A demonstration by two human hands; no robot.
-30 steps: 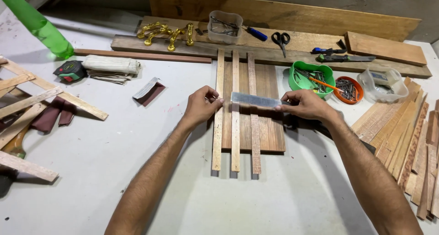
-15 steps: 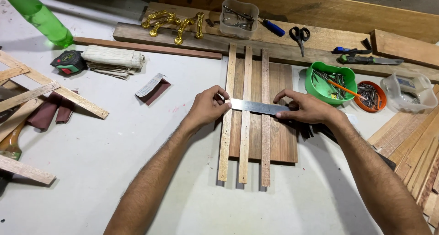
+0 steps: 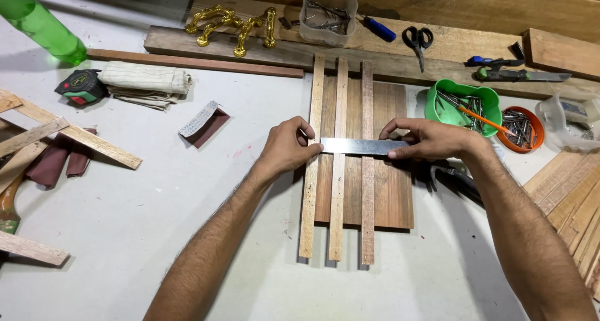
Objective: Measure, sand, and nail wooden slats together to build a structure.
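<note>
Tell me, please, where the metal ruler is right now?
In the head view, the metal ruler lies crosswise over three wooden strips at centre, pinned between the left hand and right hand.

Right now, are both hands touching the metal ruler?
Touching. The head view shows the left hand pinching the metal ruler at one end and the right hand pressing its other end, across the three wooden strips.

Two bare forearms come in from the bottom edge of the frame, both hairy, with no sleeves in view. The left hand (image 3: pixel 284 149) and the right hand (image 3: pixel 431 140) wear no gloves, rings or watch. The fingernails are short and plain.
</note>
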